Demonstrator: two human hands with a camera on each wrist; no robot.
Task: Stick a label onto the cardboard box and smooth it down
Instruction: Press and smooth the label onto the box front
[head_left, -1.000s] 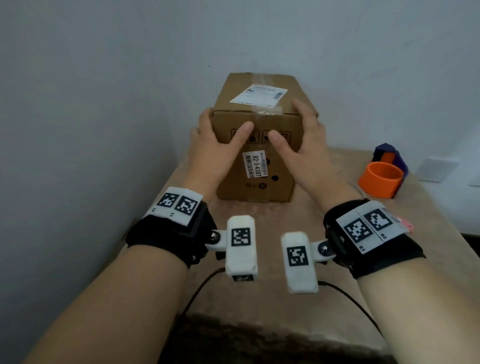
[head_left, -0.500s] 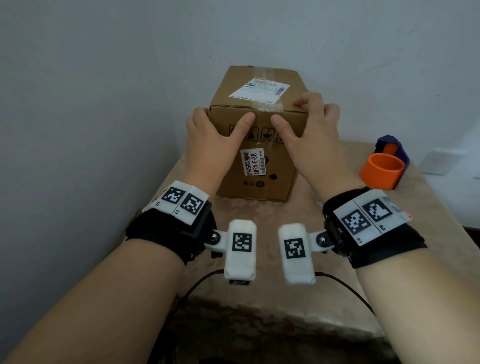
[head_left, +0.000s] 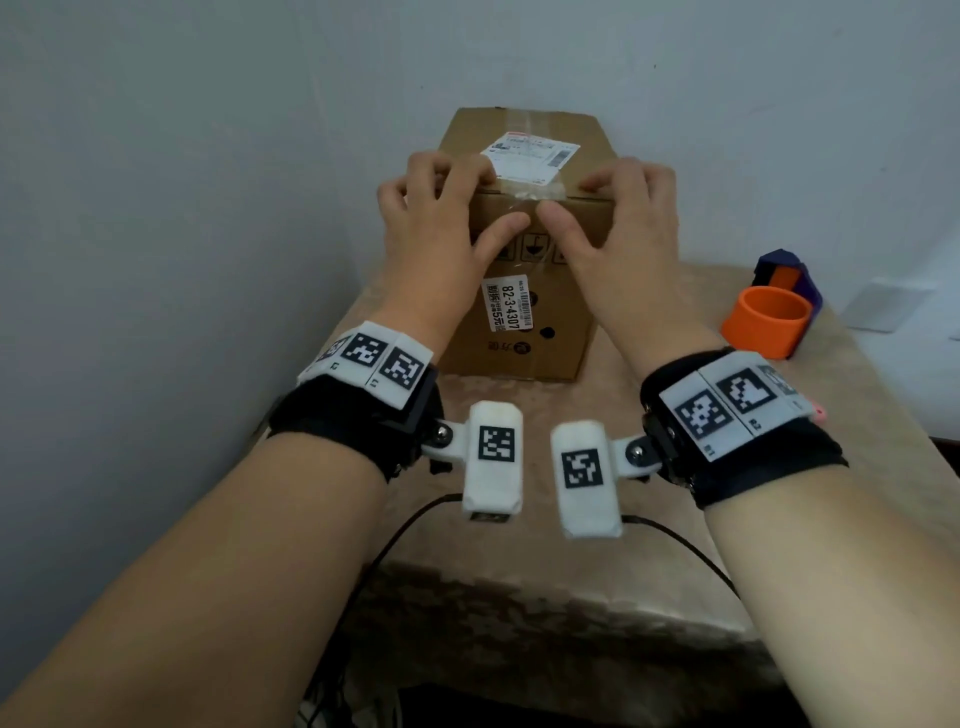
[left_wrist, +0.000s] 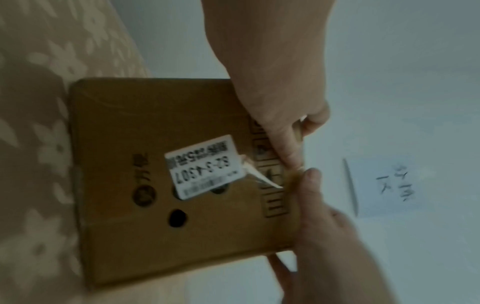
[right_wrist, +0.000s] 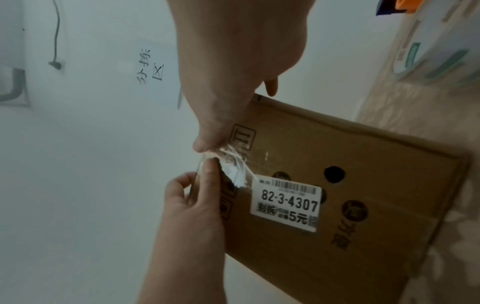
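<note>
A brown cardboard box (head_left: 524, 353) stands on the table against the wall. A white shipping label (head_left: 530, 161) lies on its top, and a small barcode sticker (head_left: 509, 309) is on its front face. My left hand (head_left: 447, 218) and right hand (head_left: 618, 223) both hook their fingers over the top front edge, thumbs pressed on the front face and nearly meeting at crinkled clear tape (right_wrist: 233, 162). The left fingertips touch the label's near left corner. In the left wrist view the left hand (left_wrist: 280, 102) pinches the box (left_wrist: 161, 123) edge beside the right hand (left_wrist: 324, 226).
An orange ring (head_left: 766, 322) and a purple tape holder (head_left: 789, 275) sit on the beige floral tablecloth (head_left: 649, 545) at the right. The wall stands close behind and left of the box. A handwritten paper note (right_wrist: 153, 67) hangs on the wall. Black cables trail off the front edge.
Both hands have slid up from the box's front face to its top front edge, and the fingers now curl over onto the top by the label.
</note>
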